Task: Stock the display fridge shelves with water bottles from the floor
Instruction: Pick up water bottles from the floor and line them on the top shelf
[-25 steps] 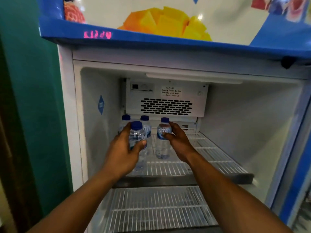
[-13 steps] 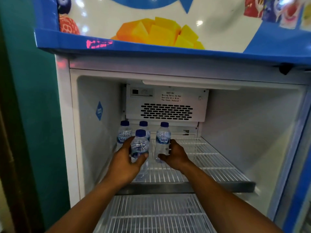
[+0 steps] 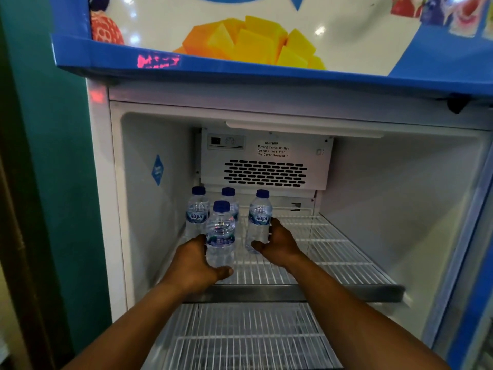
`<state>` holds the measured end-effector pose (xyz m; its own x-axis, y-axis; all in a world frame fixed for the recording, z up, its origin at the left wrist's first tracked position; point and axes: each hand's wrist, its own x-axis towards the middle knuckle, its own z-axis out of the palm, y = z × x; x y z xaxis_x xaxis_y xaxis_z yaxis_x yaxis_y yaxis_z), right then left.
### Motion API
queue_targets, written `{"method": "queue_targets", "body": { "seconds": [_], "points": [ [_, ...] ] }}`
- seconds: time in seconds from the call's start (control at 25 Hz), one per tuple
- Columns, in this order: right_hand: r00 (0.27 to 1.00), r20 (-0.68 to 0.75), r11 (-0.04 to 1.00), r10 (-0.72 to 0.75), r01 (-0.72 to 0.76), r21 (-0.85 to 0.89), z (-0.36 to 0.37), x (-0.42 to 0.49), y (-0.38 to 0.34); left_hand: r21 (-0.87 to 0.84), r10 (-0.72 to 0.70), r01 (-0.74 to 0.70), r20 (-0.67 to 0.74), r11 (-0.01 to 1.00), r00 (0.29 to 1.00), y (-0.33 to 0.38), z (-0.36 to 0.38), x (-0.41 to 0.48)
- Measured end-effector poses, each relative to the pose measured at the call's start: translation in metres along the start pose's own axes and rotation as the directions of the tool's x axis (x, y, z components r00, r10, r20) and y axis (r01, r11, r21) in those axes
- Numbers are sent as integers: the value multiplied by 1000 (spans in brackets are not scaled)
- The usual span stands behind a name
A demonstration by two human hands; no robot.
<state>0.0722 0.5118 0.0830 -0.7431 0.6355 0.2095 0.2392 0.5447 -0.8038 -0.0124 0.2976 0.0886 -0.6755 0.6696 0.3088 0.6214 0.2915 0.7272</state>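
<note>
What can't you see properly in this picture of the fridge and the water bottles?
Head view only:
- The floor bottles: below the bottom edge.
- Label of the back bottle: hidden behind the front bottle.
- Base of the front bottle: covered by the left hand.
- Fingers of the right hand: behind the right bottle.
- The pink writing: too blurred to read.

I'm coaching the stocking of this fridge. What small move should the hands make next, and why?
Probably release both: the left hand holds the front bottle and the right hand the right-hand bottle, and each looks upright and seated on the wire shelf.
</note>
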Motion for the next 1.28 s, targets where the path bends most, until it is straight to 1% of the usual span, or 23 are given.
{"method": "queue_targets", "body": {
  "seconds": [0.04,0.08,0.12,0.16,0.2,0.24,0.28,0.32,0.36,0.4,0.48,0.52,0.6,0.72,0.84,1.0,1.16,1.2,1.28],
  "points": [
    [1000,7,999,28,-28,-22,-3,-3,-3,0,-5,5,2,1000,1000,0,0,1],
    [998,-20,996,63,-64,-60,-8,-9,-9,1,-4,4,-5,1000,1000,1,0,1],
    [991,-92,989,100,-110,-100,-14,-17,-15,17,3,-2,-19,1000,1000,2,0,0],
    [979,-172,986,110,-129,-102,-20,-26,-21,44,18,-16,-45,999,999,6,2,-1],
    [976,-197,993,94,-106,-53,-26,-36,-27,75,35,-29,-76,997,996,10,6,-2],
    [990,-132,998,53,-50,27,-30,-45,-31,100,60,-49,-115,994,991,15,11,-2],
    [1000,8,994,0,-1,110,-33,-56,-36,114,87,-71,-146,991,985,21,18,-1],
    [986,158,986,-53,27,166,-33,-65,-40,121,115,-95,-170,988,979,26,26,-1],
    [965,245,981,-97,51,188,-32,-71,-40,121,131,-111,-179,987,975,31,33,1],
    [962,239,980,-128,87,178,-32,-73,-37,113,149,-129,-187,985,971,36,40,3],
    [987,83,980,-134,120,158,-37,-70,-27,66,168,-159,-170,985,971,44,50,6],
    [993,23,977,-115,109,184,-41,-66,-20,43,169,-165,-146,985,975,48,53,7],
    [998,-22,967,-51,55,249,-53,-61,-8,50,166,-162,-101,986,981,49,55,12],
    [997,-76,975,11,6,222,-72,-47,-1,85,110,-103,-83,991,990,35,56,23],
    [999,-42,978,18,-8,209,-83,-32,-1,118,55,-50,-40,992,998,20,61,27],
    [999,45,978,31,-40,205,-77,-19,7,122,55,-48,-53,991,997,15,65,31],
    [996,63,968,56,-70,242,-70,-9,20,113,42,-36,-49,993,998,12,66,33],
    [996,59,973,60,-71,218,-68,-8,23,120,40,-34,-46,992,998,11,67,34],
    [999,12,993,51,-52,106,-60,-6,30,141,36,-31,-39,990,999,11,68,34]
  ]
}}
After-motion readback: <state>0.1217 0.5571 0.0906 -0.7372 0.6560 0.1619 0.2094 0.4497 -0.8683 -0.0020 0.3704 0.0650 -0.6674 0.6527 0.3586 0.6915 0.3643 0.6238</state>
